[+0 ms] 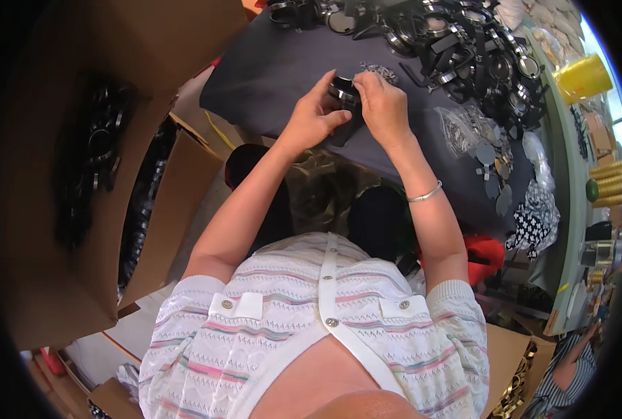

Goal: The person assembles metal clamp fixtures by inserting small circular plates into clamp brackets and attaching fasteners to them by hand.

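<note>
A black wristwatch (pixel 342 89) with a shiny silver rim is held over the near edge of the dark cloth-covered table (pixel 269 77). My left hand (pixel 307 120) grips it by the case, thumb on the near side and fingers on the far side. Its dark strap hangs toward me. At the watch's right edge, my right hand (pixel 383 105) is closed in a pinch; whatever lies between the fingertips is hidden. Just beyond that hand lies a small pile of silvery metal parts (pixel 379 70).
Many black watches (pixel 465 42) are heaped along the table's far and right sides. A clear bag of metal pieces (pixel 461 129) and several round discs (pixel 489 157) lie at the right. Cardboard boxes (pixel 164 216) holding watches stand at my left.
</note>
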Available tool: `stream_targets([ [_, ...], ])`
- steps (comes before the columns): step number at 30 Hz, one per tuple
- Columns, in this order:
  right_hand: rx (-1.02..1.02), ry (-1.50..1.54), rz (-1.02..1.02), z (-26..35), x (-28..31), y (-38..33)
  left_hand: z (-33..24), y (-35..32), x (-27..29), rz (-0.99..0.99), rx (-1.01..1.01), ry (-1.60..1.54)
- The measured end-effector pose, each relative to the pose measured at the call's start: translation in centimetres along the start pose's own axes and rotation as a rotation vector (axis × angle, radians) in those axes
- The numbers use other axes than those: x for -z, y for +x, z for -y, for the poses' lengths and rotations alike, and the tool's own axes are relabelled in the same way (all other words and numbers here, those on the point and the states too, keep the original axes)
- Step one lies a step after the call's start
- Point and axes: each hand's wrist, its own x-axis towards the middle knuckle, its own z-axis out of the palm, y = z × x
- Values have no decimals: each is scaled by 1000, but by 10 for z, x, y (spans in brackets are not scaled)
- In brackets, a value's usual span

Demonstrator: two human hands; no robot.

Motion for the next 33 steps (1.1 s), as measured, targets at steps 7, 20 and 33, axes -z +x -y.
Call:
stream_targets([
  [7,47,-63,125,3,-4,-9,-3,1,2,3,-9,-50],
  [20,88,4,29,9,-6,-14,0,5,1,55,-33,-148],
  [33,-274,-129,64,-24,23,-18,3,10,-7,-143,-13,-55],
])
